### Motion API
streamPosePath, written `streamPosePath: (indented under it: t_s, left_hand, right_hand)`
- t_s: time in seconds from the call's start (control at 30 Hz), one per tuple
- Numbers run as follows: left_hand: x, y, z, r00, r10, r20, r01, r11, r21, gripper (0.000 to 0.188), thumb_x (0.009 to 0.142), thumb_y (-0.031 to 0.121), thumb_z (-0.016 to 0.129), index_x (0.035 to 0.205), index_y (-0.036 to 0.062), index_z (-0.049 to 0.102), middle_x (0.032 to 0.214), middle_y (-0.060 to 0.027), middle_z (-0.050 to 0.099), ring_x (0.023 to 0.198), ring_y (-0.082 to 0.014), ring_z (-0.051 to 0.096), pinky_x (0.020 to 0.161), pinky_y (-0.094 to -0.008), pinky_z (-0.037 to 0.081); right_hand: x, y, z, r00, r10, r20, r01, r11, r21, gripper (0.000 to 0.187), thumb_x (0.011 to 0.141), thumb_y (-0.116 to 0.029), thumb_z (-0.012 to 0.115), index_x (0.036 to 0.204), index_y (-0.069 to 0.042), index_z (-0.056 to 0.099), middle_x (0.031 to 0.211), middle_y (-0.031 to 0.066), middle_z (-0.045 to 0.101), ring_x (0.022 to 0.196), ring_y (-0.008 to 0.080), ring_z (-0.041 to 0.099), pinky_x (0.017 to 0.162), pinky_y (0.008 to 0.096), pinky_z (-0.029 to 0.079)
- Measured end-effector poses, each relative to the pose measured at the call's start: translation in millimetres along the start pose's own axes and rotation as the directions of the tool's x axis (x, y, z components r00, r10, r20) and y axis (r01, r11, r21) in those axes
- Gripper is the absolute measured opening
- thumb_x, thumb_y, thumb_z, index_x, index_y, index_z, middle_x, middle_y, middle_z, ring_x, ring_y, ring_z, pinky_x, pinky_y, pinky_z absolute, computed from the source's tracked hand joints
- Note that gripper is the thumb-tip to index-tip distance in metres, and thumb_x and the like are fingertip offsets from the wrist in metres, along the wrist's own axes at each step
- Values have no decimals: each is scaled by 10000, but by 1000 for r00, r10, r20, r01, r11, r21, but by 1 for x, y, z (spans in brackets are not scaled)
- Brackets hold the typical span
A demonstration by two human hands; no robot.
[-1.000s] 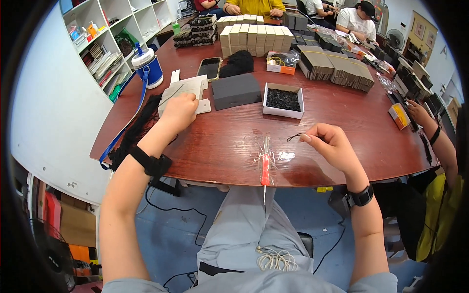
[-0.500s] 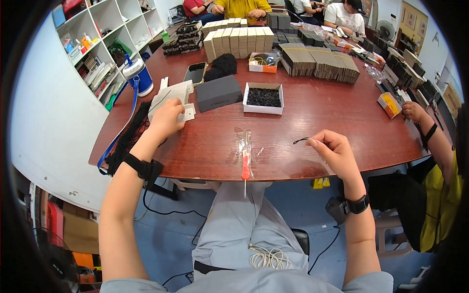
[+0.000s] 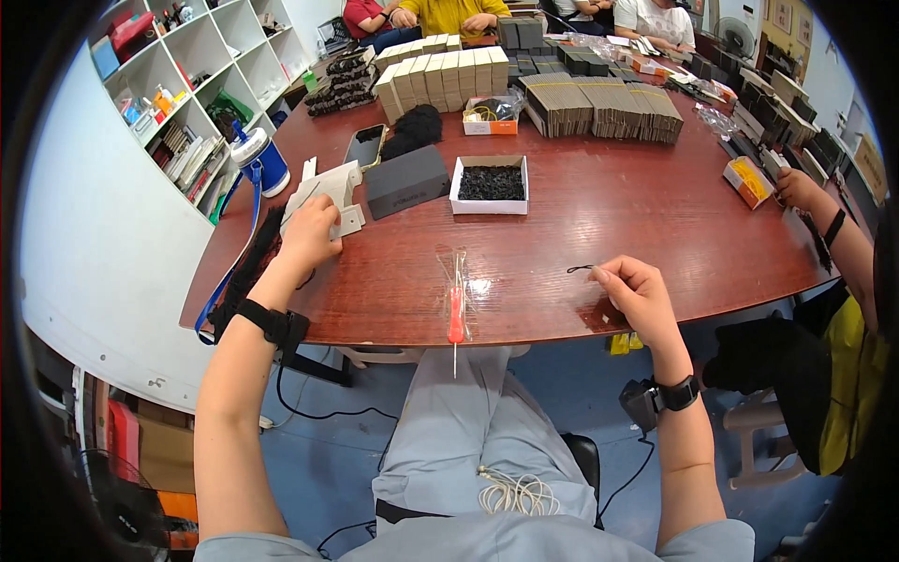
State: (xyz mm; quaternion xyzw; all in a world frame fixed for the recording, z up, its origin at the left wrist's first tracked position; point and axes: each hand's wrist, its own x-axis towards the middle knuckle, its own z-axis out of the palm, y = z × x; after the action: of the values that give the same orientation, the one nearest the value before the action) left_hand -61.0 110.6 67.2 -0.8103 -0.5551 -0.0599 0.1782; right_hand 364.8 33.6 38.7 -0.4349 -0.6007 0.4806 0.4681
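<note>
My left hand (image 3: 313, 230) is at the left of the table, its fingers curled down over a pile of beige cardboard pieces (image 3: 348, 180); its fingertips are partly hidden. A thin black cord loop (image 3: 580, 269) sticks out from my right hand (image 3: 633, 288), pinched between thumb and forefinger above the table's near right part. Between my hands lies a red-handled tool with a thin metal shaft (image 3: 456, 317), on clear tape, its shaft end reaching past the table edge. An open white box (image 3: 490, 208) of small black pieces stands farther back, beside a dark grey box (image 3: 408, 184).
Behind these are a phone (image 3: 366, 147), a black fabric bundle (image 3: 418, 129) and stacked cardboard (image 3: 599, 109). A blue jug (image 3: 266, 167) stands at left, near black strands (image 3: 245, 290). At right, another person's hand (image 3: 798, 189) works beside an orange box (image 3: 747, 183). More people sit across the table.
The view has shifted slightly, moving the table items a little leftward in the picture. My left hand stays at the cardboard pile, and my right hand still pinches the cord loop.
</note>
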Motion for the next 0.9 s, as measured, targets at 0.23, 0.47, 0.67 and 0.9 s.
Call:
streamPosePath:
  t_s: [0.23, 0.47, 0.67, 0.9]
  left_hand:
    - [1, 4, 1, 994, -49, -95, 47, 999, -21, 382, 525, 92, 676, 853, 58, 485, 869, -94, 492, 879, -276, 481, 737, -355, 411]
    - [2, 8, -5, 995, -75, -72, 77, 997, 27, 378, 540, 131, 665, 862, 54, 483, 894, -110, 506, 853, -278, 502, 727, -361, 403]
    - [35, 43, -9, 983, 5, -185, -38, 983, -179, 388, 555, 133, 654, 898, 43, 499, 894, -118, 508, 850, -291, 518, 722, -357, 433]
    - [76, 67, 19, 988, 57, -141, -85, 975, -205, 370, 615, 54, 649, 952, 50, 495, 924, -109, 496, 906, -288, 494, 773, -349, 414]
  right_hand:
    - [2, 9, -3, 999, -40, -14, 41, 997, 71, 176, 835, -185, 549, 797, -18, 585, 557, -67, 437, 459, -3, 353, 397, 160, 278]
    - [2, 11, -8, 998, -69, -12, 70, 990, 127, 183, 838, -199, 544, 811, -24, 589, 552, -64, 432, 463, -2, 342, 406, 161, 278]
    - [2, 12, -9, 998, -58, -18, 60, 994, 94, 174, 842, -192, 538, 811, -29, 591, 558, -70, 437, 470, -1, 331, 411, 160, 273]
    - [-1, 10, -4, 995, -94, -46, 98, 990, 104, 151, 830, -166, 553, 808, -22, 590, 569, -63, 452, 478, 0, 344, 416, 162, 284]
